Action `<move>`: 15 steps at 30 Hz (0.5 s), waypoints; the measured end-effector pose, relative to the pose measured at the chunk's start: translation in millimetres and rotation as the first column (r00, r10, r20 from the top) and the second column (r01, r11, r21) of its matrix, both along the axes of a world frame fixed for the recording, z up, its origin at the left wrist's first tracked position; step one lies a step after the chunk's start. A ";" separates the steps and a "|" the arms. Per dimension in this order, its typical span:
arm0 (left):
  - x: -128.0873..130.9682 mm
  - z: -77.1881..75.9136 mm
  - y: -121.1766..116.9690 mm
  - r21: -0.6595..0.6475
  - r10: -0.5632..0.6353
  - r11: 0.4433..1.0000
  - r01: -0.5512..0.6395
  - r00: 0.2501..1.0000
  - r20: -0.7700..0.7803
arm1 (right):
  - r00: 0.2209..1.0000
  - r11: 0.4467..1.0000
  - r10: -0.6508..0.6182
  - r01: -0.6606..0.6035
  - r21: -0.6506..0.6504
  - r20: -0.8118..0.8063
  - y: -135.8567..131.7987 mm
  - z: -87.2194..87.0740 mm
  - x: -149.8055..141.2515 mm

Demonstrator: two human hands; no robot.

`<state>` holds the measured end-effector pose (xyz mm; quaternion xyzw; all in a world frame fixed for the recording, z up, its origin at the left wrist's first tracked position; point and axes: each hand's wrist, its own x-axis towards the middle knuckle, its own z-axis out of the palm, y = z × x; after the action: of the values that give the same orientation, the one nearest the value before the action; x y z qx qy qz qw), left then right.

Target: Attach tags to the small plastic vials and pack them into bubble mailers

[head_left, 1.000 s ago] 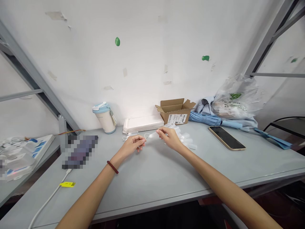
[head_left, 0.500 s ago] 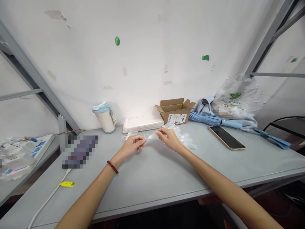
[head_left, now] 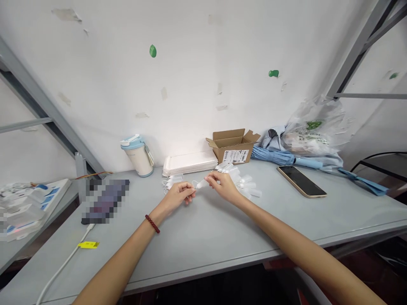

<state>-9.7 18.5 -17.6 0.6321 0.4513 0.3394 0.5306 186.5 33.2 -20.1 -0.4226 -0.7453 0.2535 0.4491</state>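
Observation:
My right hand pinches a small translucent white plastic tube between thumb and fingertips. A thin white loop stands out from the tube's tip, on the side toward my left hand. My left thumb and fingers are closed at that tip, apparently on the end of the loop; the exact contact is too small to see. Several similar tubes lie in a loose pile behind and right of my right hand. More of them, with white tips and loops, lie in a row beyond my left hand.
Behind the hands are a stack of white flat trays and an open cardboard box. A cup stands left. To the right are a phone, a folded blue umbrella and a plastic bag. A white cable runs at left.
Both hands keep nearly the same pose around the tube. The whole view has shifted slightly, and more of the tube row shows beyond my left hand.

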 end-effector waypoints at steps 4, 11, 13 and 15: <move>3.0 -1.6 -2.1 -0.018 -0.014 1.000 0.014 1.000 0.006 | 1.000 1.000 0.020 -0.020 -0.007 -0.003 -0.6 -0.1 0.6; 3.7 1.1 0.8 -0.014 -0.007 1.000 0.008 0.999 0.052 | 1.000 0.997 -0.006 0.004 -0.076 -0.027 2.5 0.9 1.0; 5.4 2.7 1.1 -0.014 0.029 1.000 -0.028 0.998 0.049 | 0.997 0.993 -0.053 0.048 -0.108 -0.050 6.2 3.2 4.9; 7.3 3.4 1.1 -0.027 0.071 0.997 -0.070 0.997 0.033 | 0.992 0.988 -0.099 0.088 -0.130 -0.082 10.0 5.4 9.9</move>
<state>-2.3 19.6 -14.1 0.6029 0.4687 0.3628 0.5341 196.4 43.2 -14.7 -0.4732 -0.6865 0.2970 0.4653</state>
